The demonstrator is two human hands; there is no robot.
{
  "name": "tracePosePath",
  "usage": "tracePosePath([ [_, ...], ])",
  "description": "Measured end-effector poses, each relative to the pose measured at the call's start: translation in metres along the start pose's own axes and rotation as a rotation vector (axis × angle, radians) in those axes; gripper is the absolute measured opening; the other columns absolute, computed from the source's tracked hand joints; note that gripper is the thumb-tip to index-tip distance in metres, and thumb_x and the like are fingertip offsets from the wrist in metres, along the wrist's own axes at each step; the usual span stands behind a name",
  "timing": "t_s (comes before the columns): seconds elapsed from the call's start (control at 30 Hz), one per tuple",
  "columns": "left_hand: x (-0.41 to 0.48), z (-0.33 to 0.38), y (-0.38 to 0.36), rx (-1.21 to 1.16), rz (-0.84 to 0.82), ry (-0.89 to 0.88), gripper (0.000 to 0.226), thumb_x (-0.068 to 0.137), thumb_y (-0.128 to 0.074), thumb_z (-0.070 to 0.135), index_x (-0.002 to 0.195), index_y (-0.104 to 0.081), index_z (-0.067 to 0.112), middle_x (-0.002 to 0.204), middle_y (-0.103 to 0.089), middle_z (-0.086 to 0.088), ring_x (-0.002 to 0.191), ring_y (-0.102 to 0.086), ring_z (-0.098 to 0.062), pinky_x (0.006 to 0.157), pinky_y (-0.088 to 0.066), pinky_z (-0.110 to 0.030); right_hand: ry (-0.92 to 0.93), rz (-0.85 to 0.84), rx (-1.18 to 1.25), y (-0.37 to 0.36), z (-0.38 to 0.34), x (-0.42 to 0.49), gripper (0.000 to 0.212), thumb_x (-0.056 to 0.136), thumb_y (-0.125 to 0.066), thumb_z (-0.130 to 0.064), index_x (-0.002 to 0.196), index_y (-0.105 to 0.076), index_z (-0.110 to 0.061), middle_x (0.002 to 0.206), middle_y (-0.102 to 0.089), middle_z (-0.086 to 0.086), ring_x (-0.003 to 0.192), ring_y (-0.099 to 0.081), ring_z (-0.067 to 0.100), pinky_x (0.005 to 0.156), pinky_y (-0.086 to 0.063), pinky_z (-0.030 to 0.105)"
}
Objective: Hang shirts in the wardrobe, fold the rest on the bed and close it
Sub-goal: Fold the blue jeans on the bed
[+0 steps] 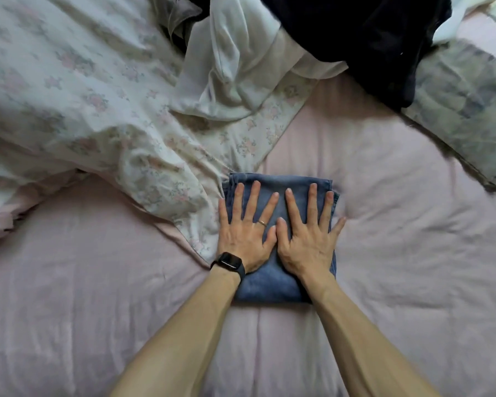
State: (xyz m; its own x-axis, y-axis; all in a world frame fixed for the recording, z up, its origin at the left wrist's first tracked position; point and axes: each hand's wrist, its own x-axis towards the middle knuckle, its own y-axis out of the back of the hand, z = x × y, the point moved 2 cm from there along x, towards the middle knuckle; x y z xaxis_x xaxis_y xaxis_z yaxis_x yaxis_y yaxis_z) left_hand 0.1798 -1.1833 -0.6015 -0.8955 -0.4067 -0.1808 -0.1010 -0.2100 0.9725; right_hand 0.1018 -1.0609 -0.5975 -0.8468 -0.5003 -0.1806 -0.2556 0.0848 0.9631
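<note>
Folded jeans [271, 285]: a compact blue denim rectangle lying flat on the pink bed cover [413, 267], near the middle of the view, its left edge touching the floral sheet.
Left hand [245, 227]: palm down on the left half of the jeans, fingers straight and spread, pointing away from the person; it presses flat and grasps nothing.
Right hand [309, 237]: palm down on the right half, fingers straight and fanned out, the little finger reaching past the right edge of the denim onto the bed cover; it also presses flat and grasps nothing.
Thumbs: turned inward, touching each other over the middle of the jeans.
Forearms: both bare, coming up from the bottom edge and converging toward the jeans.
Watch [229, 263]: black, on the left wrist.
Ring [262, 223]: a thin band on a finger of the left hand.
Floral sheet [83, 110]: crumpled across the left side of the bed.
White garment [235, 67]: loose and unfolded beyond the jeans, lying partly on the sheet.
Dark garment [370, 38]: heaped at the top, overlapping the white one.
Patterned pillow [464, 110]: at the right, well apart from the jeans.
</note>
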Motion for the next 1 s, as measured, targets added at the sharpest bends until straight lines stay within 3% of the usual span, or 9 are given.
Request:
tracePosePath([
  [0.23, 0.005, -0.004, -0.019, -0.014, 0.015, -0.015, 0.069, 0.095, -0.031, 0.053, 0.159, -0.011, 0.035, 0.168, 0.004, -0.006, 0.153, 0.002, -0.035, 0.118, -0.003, -0.065, -0.027, 0.031, -0.001, -0.015, 0.002, 0.004, 0.064, 0.095, -0.038, -0.054, 0.157, -0.023, -0.042, 0.169, -0.004, 0.002, 0.155, 0.002, 0.031, 0.113, -0.006, 0.074],
  [0.4, 0.007, 0.000, -0.010, -0.003, -0.069, 0.016, 0.068, 0.097, -0.026, 0.054, 0.159, -0.006, 0.036, 0.167, 0.009, -0.004, 0.153, 0.007, -0.032, 0.118, -0.004, -0.065, -0.057, -0.081, 0.025, -0.009, 0.003, 0.006, 0.063, 0.097, -0.031, -0.057, 0.157, -0.015, -0.046, 0.169, 0.006, -0.004, 0.155, 0.013, 0.025, 0.115, -0.004, 0.073],
  [0.53, 0.000, 0.007, 0.013, -0.017, -0.089, 0.070, 0.065, 0.100, -0.026, 0.048, 0.159, -0.002, 0.034, 0.167, 0.013, -0.003, 0.153, 0.014, -0.028, 0.120, 0.007, -0.059, -0.040, -0.182, 0.006, 0.010, -0.003, 0.009, 0.062, 0.100, -0.024, -0.056, 0.158, -0.004, -0.045, 0.167, 0.018, -0.004, 0.152, 0.023, 0.024, 0.116, 0.001, 0.071],
  [0.67, -0.041, 0.025, 0.025, -0.040, -0.038, 0.086, 0.063, 0.101, -0.024, 0.046, 0.160, -0.008, 0.029, 0.168, 0.002, -0.006, 0.154, 0.004, -0.027, 0.121, -0.001, -0.057, -0.032, -0.018, -0.008, 0.027, -0.016, -0.048, 0.061, 0.102, -0.027, -0.044, 0.160, -0.018, -0.030, 0.169, -0.003, 0.006, 0.156, 0.003, 0.025, 0.119, -0.001, 0.064],
  [0.73, -0.065, 0.026, 0.019, -0.047, -0.049, 0.062, 0.063, 0.100, -0.027, 0.047, 0.159, -0.011, 0.031, 0.168, -0.001, -0.003, 0.154, 0.001, -0.026, 0.121, -0.002, -0.057, -0.006, -0.043, -0.021, 0.019, -0.014, -0.083, 0.060, 0.102, -0.027, -0.043, 0.160, -0.023, -0.025, 0.169, -0.007, 0.006, 0.156, -0.005, 0.023, 0.120, -0.005, 0.063],
  [0.87, -0.076, 0.008, 0.003, -0.032, -0.124, 0.013, 0.067, 0.098, -0.026, 0.057, 0.157, 0.001, 0.041, 0.166, 0.012, 0.006, 0.154, 0.006, -0.020, 0.118, 0.009, -0.057, 0.124, -0.038, -0.080, 0.002, 0.028, -0.088, 0.065, 0.099, -0.037, -0.052, 0.159, -0.024, -0.030, 0.168, -0.014, 0.004, 0.155, -0.013, 0.023, 0.120, -0.011, 0.064],
  [1.0, -0.071, 0.004, -0.009, -0.017, -0.125, 0.022, 0.068, 0.097, -0.028, 0.060, 0.157, -0.001, 0.043, 0.167, 0.008, 0.006, 0.154, 0.008, -0.020, 0.117, 0.008, -0.060, 0.121, -0.056, -0.039, -0.009, 0.060, -0.077, 0.075, 0.095, -0.037, -0.063, 0.160, -0.016, -0.033, 0.169, -0.007, 0.004, 0.155, -0.009, 0.028, 0.121, -0.010, 0.059],
])
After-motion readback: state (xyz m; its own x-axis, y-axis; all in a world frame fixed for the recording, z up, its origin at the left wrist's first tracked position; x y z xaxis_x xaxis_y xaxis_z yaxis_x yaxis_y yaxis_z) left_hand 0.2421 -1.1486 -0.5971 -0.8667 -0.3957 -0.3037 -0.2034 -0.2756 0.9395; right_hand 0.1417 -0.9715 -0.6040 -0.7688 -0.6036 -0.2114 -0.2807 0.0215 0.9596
